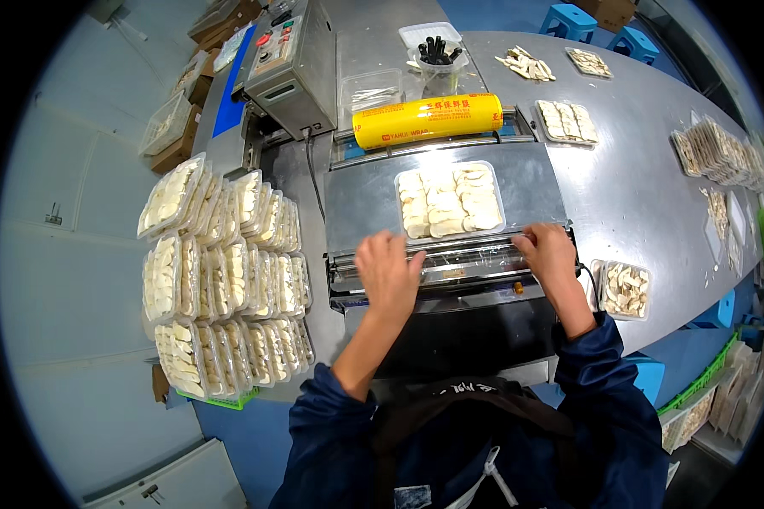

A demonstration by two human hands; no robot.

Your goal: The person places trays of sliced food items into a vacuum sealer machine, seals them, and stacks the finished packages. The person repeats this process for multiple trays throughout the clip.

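Note:
A clear tray of pale sliced pieces (449,200) lies on the flat steel top of a wrapping machine (361,204). Behind it sits a yellow roll of cling film (428,120). My left hand (388,273) and my right hand (548,254) rest at the machine's front edge, just below the tray, fingers curled down over a strip of clear film (471,257) stretched between them. Whether the fingers pinch the film cannot be made out for sure.
Several wrapped trays (221,280) stand stacked on a green crate at my left. An unwrapped tray (625,289) sits at my right. More trays and loose slices (566,120) lie on the curved steel table. A control box (290,59) stands behind the machine.

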